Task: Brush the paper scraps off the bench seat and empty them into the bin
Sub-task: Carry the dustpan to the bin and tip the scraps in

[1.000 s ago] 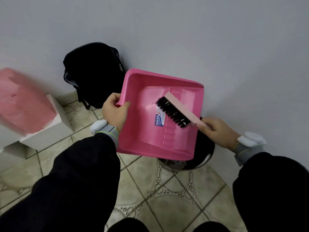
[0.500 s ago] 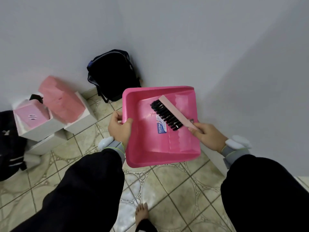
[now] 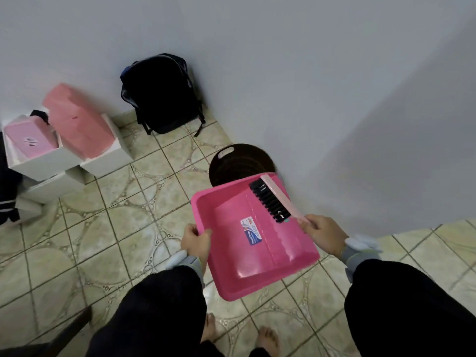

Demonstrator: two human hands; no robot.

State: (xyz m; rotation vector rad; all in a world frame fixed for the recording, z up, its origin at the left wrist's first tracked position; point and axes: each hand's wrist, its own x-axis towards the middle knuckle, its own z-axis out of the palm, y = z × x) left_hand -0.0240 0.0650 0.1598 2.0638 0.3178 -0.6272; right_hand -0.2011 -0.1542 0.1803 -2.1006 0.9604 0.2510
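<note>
View from above, looking down at a tiled floor (image 3: 108,228) where it meets a pale grey wall (image 3: 283,73). In the centre of the frame a person holds a pink dustpan (image 3: 226,222) between both hands. The left hand (image 3: 197,240) grips the pan's left edge, thumb over the rim and fingers curled underneath. The right hand (image 3: 323,231), at the pan's right side, is curled round the pale pink handle of a brush (image 3: 270,202). The brush runs up and to the left from those fingers, and its black bristles lie against the upper right part of the pan. Just above the pan stands a round dark bin (image 3: 219,171), its near edge hidden behind the pan's far rim. A black backpack (image 3: 162,94) leans on the wall at upper centre. White boxes (image 3: 103,161) holding pink items sit at the left. Two bare feet (image 3: 268,338) show at the bottom edge.
</note>
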